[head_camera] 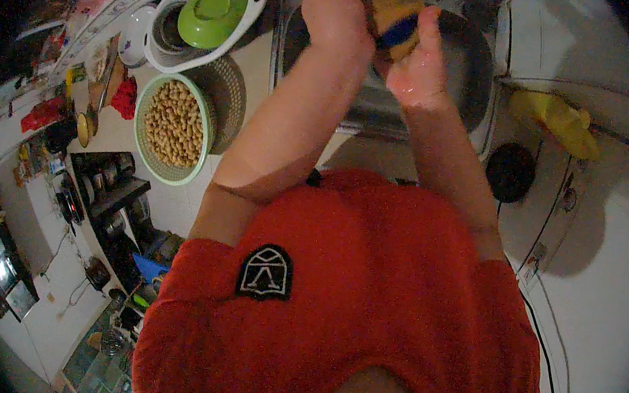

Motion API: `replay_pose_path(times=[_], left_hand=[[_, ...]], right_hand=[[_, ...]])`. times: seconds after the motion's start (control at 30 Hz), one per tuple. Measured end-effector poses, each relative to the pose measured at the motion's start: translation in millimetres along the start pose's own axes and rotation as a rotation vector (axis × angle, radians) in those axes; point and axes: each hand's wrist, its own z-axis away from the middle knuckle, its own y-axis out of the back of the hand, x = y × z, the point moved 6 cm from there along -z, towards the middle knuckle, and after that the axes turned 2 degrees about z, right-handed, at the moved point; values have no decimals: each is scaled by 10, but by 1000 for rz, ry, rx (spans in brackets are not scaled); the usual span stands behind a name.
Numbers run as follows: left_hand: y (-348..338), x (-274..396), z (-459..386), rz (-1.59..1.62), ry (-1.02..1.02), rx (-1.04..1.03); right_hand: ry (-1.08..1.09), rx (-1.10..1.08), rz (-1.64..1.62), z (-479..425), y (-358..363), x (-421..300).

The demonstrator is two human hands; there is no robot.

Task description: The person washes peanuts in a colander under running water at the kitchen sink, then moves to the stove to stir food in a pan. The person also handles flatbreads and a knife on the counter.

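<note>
My two hands are over a metal sink (469, 92) at the top of the view. Between them is a yellow-brown object with a dark blue patch (402, 26); its kind is not clear. My right hand (426, 68) looks wet and bears on the object's lower right side, with the thumb pointing up along it. At the object's left side is my left hand (337, 14), its fingers partly cut off by the picture's top edge. How firmly the left fingers hold it cannot be seen.
Left of the sink, a green bowl (212, 16) lies upside down in a white colander (256, 6). Nearer stands a pale green basket (208, 124) of what look like peanuts (174, 123). A red cloth-like item (125, 98) lies beside it. Right of the sink are a yellow bag (554, 120) and a dark round object (511, 173).
</note>
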Motion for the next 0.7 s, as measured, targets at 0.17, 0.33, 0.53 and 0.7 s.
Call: replay_pose_path(times=[0.17, 0.33, 0.53, 0.7], left_hand=[[-597, 451, 735, -892, -1103, -572], [-844, 564, 1181, -1056, -1249, -867], [-902, 399, 1350, -1024, -1325, -1022], [-865, 239, 1380, -960, -1328, -1173]], right_hand=[[16, -268, -220, 135, -200, -256], [-54, -288, -117, 407, -271, -516], [-141, -308, 274, 351, -251, -569], [-308, -591, 495, 240, -306, -632]])
